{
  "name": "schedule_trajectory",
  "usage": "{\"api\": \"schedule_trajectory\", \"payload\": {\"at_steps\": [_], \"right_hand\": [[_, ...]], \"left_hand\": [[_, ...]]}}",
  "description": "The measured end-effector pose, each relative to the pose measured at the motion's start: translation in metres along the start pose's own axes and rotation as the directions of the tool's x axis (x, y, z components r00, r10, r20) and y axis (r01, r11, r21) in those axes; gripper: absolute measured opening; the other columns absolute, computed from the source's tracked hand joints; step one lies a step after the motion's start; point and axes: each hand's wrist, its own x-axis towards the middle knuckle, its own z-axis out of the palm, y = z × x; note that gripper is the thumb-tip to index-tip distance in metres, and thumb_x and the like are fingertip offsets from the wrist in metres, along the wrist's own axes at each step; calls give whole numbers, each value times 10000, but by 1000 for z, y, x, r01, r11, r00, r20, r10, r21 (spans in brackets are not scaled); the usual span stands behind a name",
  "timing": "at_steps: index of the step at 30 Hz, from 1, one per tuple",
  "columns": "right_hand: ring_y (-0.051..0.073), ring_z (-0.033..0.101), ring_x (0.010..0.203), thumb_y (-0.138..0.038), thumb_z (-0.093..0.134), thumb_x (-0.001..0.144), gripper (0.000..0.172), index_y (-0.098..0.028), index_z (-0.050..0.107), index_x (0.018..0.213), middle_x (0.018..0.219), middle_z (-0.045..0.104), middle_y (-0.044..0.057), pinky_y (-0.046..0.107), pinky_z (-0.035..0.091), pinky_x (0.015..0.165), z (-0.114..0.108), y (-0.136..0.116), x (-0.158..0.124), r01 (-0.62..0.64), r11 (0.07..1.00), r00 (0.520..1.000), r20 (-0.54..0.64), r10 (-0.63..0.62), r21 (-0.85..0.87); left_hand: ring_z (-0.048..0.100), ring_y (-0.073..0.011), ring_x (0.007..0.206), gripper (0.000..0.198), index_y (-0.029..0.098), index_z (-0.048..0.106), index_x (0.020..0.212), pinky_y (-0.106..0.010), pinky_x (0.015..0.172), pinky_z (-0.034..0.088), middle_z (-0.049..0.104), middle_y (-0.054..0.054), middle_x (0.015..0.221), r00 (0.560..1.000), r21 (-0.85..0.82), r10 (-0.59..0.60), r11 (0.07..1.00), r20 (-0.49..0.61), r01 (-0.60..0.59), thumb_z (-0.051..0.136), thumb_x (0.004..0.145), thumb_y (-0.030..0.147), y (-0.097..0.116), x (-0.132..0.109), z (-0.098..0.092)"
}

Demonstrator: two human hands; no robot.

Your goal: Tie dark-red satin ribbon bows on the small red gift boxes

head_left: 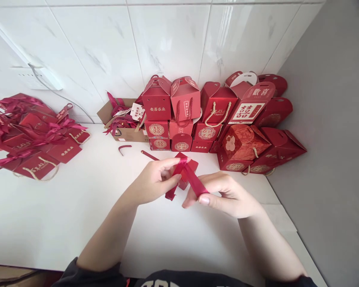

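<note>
A small red gift box [193, 164] stands on the white table in front of me, partly hidden by my hands. A crimson ribbon [196, 182] crosses over its top, with one loose end hanging toward me. My left hand [155, 180] pinches the ribbon at the near left of the box, thumb and fingers closed on it. Between the thumb and fingers of my right hand [224, 194], the ribbon's other length is drawn down to the right. Just left of the box lies a narrow red strap [149, 155], and a curled strip [125, 148] rests farther left.
Stacked red gift boxes [181, 142] line the tiled wall, with more boxes [279, 149] by the grey side panel. A cardboard box [128, 134] holds ribbons and tags. Ribboned boxes [37, 161] are heaped at the left, below a wall socket [37, 77] with a cable.
</note>
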Motion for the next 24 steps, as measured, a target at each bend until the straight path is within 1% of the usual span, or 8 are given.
{"api": "schedule_trajectory", "payload": {"at_steps": [2,6,11,13,15,18,21,24], "right_hand": [[201,694,945,-271,530,960,252,-168,744,1044,1005,749,92,330,557,852,-3,1,-3,56,998,996,-71,-56,-10],[184,693,921,-256,497,977,272,-228,709,1145,1053,742,63,296,564,799,-13,7,-7,8,999,962,-272,-21,-51],[173,671,966,-286,479,988,277,-250,687,1167,1107,718,48,301,529,879,-20,12,-4,-81,986,947,-321,30,-146],[169,657,953,-308,480,987,278,-235,678,1168,1087,711,51,293,520,863,-20,12,-1,-140,972,957,-277,84,-189],[150,646,838,-330,485,983,270,-202,689,1106,975,717,49,266,520,772,-18,12,1,-181,955,970,-205,134,-236],[127,607,707,-340,521,965,250,-166,700,962,791,699,25,245,495,689,-15,13,5,-165,938,985,-102,140,-304],[134,627,749,-342,547,951,245,-162,712,934,813,717,31,248,491,722,-12,16,6,-134,924,991,-49,125,-357],[117,651,721,-344,524,964,281,-168,733,894,826,743,31,227,491,696,-10,18,6,-177,919,983,-13,184,-352]], "left_hand": [[570,-102,528,243,165,625,1102,-226,513,478,614,8,683,994,35,-52,998,91,49,532,891,243,-1,-1,1],[513,-84,497,115,150,603,840,-210,502,433,529,35,602,946,69,-124,992,299,108,490,857,168,1,-2,4],[487,-79,535,100,131,610,748,-213,556,445,516,29,605,907,-77,-23,995,420,61,562,824,174,7,-2,2],[514,-87,541,99,124,635,816,-214,557,452,555,17,617,905,-162,0,984,426,77,575,838,199,7,-2,-1],[527,-92,530,139,125,650,919,-208,527,441,593,6,628,914,-238,15,967,405,89,585,851,227,5,-3,-5],[508,-83,500,182,129,663,986,-200,507,420,600,8,612,943,-334,60,941,326,55,613,853,243,1,-3,-8],[531,-80,546,238,150,677,1070,-201,548,433,634,-3,681,970,-392,85,920,229,12,637,845,218,0,-2,-8],[578,-97,603,370,190,642,1216,-214,589,454,680,-20,757,979,-410,103,912,175,-22,639,847,204,-1,-2,-8]]}}
